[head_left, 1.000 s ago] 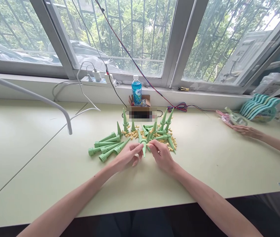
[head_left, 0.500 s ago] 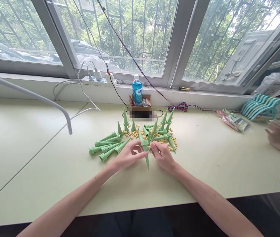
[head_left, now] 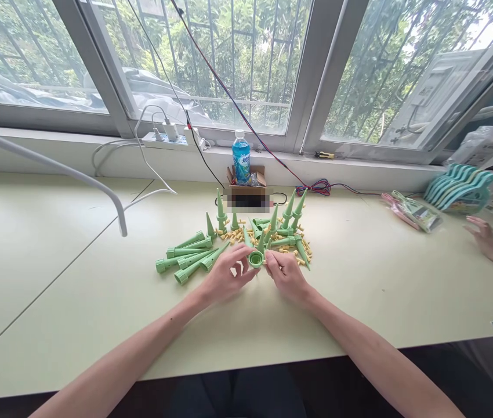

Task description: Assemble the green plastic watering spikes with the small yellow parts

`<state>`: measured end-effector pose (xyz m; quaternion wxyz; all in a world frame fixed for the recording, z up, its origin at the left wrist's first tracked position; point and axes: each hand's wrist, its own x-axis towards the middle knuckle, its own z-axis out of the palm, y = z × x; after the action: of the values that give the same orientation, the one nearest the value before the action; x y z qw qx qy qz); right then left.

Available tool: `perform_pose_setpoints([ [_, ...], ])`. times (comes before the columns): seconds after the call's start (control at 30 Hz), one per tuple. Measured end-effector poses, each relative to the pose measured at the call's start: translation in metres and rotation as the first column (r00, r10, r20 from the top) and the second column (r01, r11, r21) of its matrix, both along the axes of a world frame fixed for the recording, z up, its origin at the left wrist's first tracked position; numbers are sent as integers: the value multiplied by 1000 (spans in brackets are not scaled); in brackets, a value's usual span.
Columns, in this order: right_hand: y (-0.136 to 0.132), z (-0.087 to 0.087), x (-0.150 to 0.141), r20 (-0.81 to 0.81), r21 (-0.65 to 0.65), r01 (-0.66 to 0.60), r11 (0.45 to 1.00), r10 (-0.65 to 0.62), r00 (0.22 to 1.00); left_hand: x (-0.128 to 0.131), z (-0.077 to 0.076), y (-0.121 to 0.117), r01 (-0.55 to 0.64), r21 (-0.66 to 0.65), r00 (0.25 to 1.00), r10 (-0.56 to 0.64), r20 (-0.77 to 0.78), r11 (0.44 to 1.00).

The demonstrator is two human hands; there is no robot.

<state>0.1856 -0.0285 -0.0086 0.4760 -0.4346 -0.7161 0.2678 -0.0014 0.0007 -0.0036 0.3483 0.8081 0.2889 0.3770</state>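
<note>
My left hand [head_left: 230,269] grips a green plastic watering spike [head_left: 256,259] between thumb and fingers. Its round open end faces me, so the hollow inside shows. Close on its right, my right hand [head_left: 287,271] is closed in a pinch at the spike's side. A small yellow piece seems to be in that pinch, mostly covered by the fingertips. Just beyond the hands lie small yellow valve pieces [head_left: 233,235] in a loose heap, with green spikes standing and lying among them. More green spikes [head_left: 192,260] lie side by side left of my left hand.
A blue drink bottle [head_left: 241,159] stands in a small cardboard box [head_left: 249,190] by the window. Bundled cable [head_left: 316,187], packaged items [head_left: 412,212] and teal hangers [head_left: 459,188] lie to the right. Another person's hand [head_left: 485,238] rests at the far right. A white bent tube [head_left: 98,174] crosses the left.
The spike in my left hand has tipped from pointing down along its length to showing its open end toward me. My right hand stays nearly in place. The other person's hand has opened flatter.
</note>
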Motion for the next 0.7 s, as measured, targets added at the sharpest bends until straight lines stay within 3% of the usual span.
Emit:
perform_pose_setpoints([
  [0.17, 1, -3, 1, -13, 9, -8, 1000, 9, 1000, 2, 0, -2, -39, 16, 999, 39, -2, 999],
  [0.37, 2, -7, 3, -66, 63, 0, 998, 5, 998, 2, 4, -2, -97, -222, 993, 109, 44, 970],
  [0.57, 2, -8, 4, -58, 107, 16, 994, -9, 998, 3, 14, -2, -2, -506, 977, 109, 182, 863],
  [0.7, 4, -8, 4, -24, 135, 5, 991, -2, 1000, 2, 14, -1, 94, -652, 981, 41, 189, 753],
])
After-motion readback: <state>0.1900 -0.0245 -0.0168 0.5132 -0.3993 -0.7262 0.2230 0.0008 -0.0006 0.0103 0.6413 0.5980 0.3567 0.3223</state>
